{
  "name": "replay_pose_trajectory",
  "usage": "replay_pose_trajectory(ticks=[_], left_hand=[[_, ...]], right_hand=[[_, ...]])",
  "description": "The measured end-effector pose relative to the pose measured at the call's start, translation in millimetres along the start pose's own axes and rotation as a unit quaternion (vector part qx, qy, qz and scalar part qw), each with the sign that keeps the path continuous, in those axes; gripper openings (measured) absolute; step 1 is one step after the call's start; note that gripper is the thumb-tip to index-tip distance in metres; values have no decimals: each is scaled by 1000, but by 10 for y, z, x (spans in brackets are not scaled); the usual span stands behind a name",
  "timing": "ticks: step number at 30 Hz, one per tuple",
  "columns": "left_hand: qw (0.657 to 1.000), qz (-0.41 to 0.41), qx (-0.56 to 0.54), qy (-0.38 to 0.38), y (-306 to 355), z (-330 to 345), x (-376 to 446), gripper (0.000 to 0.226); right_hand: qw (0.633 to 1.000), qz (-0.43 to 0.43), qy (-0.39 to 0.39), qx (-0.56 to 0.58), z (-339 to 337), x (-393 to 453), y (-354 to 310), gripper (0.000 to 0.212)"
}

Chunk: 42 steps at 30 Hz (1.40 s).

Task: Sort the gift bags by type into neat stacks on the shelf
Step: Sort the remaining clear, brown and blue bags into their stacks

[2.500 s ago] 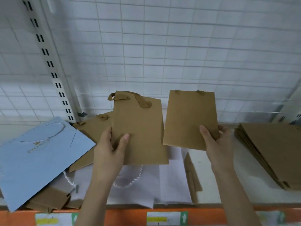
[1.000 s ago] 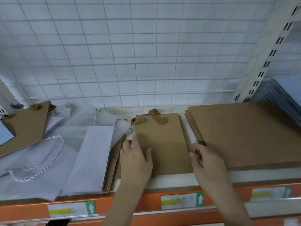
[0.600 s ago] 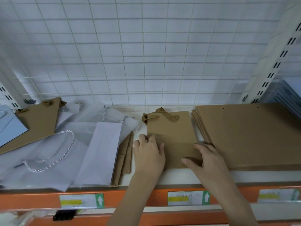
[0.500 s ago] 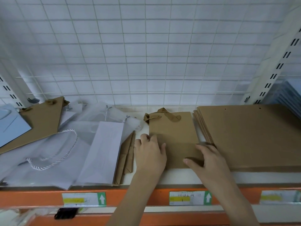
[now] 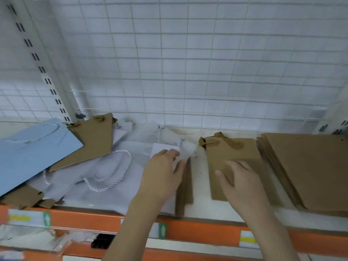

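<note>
- Small kraft bag (image 5: pixel 231 162): flat, matte brown paper, rectangular, with folded brown ribbon handles (image 5: pixel 216 141) at its far edge; lay on the white shelf (image 5: pixel 201 210), just left of the large kraft stack (image 5: pixel 308 166).
- Right hand (image 5: pixel 243 183): rested flat on that bag's near half, fingers straight and spread, gripping nothing.
- Left hand (image 5: pixel 162 174): lay on a white paper bag (image 5: pixel 160 147) to the left, fingers loosely extended; hard to tell through blur whether anything was pinched.
- Large kraft stack: wide, smooth brown sheets, edges fanned along the left side, small punched holes near the far edge.
- Folded kraft bags (image 5: pixel 185 187): narrow brown strips between the white bag and the small kraft bag.
- Left heap: translucent white bags with a twisted white cord handle (image 5: pixel 111 172), a tilted kraft bag (image 5: pixel 94 140), a pale blue glossy bag (image 5: pixel 32 153) with faint unreadable print.
- Orange shelf edge (image 5: pixel 197 232): white labels with yellow bars and green arrow tags (image 5: pixel 162 230); text too blurred to read.
- White wire grid (image 5: pixel 188 63) behind.
</note>
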<state>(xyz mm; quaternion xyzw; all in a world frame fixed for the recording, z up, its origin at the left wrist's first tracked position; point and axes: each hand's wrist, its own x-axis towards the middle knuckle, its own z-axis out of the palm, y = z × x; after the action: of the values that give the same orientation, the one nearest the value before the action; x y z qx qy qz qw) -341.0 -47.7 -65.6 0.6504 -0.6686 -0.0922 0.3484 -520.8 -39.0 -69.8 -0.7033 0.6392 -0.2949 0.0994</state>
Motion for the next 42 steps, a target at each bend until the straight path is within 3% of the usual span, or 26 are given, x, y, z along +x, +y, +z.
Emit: replay_pose_trajectory(ticks=[7, 14, 19, 23, 26, 29, 34, 38, 42], left_hand=[[993, -94, 30, 72, -1038, -873, -161, 21], [980, -127, 57, 141, -1913, -1567, -210, 16], [973, -148, 71, 159, -2402, -1894, -196, 21], [973, -149, 71, 161, -2635, -2039, -241, 24], [973, -155, 69, 156, -2737, -2075, -272, 24], [969, -182, 62, 154, -2829, -2088, -277, 25], [954, -260, 108, 106, -2939, -2123, -296, 48], [925, -345, 160, 7, -2847, -2207, -327, 86], [922, -363, 134, 4, -2818, -2271, -345, 100]], right_hand=[[996, -73, -15, 55, 589, 78, -979, 36], [989, -122, -28, 76, 1171, 145, -1829, 28], [993, -107, -25, 51, 1493, 365, -2338, 21], [996, -52, -54, -56, 1709, 638, -2615, 50], [984, 16, -130, -121, 1801, 804, -2700, 80], [978, 39, -174, -112, 1790, 915, -2706, 84], [973, 59, -205, -88, 1589, 969, -2647, 58], [987, 99, -130, 8, 1509, 864, -2585, 68], [992, 73, -73, 75, 1530, 651, -2536, 51]])
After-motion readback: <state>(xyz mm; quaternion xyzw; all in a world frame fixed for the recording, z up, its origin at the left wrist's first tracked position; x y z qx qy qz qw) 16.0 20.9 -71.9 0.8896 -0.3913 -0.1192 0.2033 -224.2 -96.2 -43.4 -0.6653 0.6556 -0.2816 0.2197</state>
